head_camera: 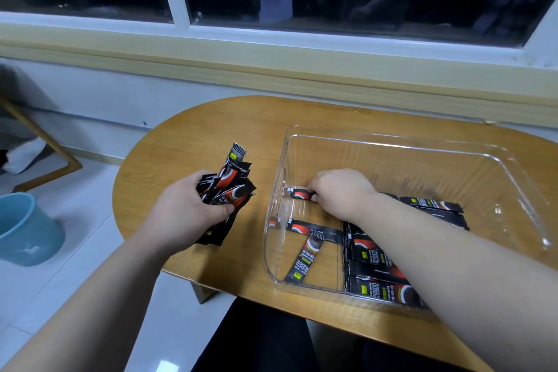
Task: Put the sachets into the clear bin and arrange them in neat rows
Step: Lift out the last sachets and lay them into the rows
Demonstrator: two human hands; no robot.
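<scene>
A clear plastic bin point(392, 142) sits on the right half of the wooden table point(211, 121). My left hand point(187, 205) grips a bunch of black-and-red sachets point(229, 187) just left of the bin, above the table. My right hand point(341, 190) reaches into the bin and pinches one sachet point(299, 194) lying flat near the bin's left wall. Two loose sachets point(305, 257) lie crossed in the bin's front left. A row of sachets point(371, 269) lies along the front, partly hidden under my right forearm, and more sachets point(434, 205) lie behind it.
A blue bucket point(24, 229) stands on the white floor at the left. A wooden frame point(45, 145) leans by the wall. A window sill point(271, 69) runs behind the table. Dark clothing point(265, 341) shows below the table's front edge.
</scene>
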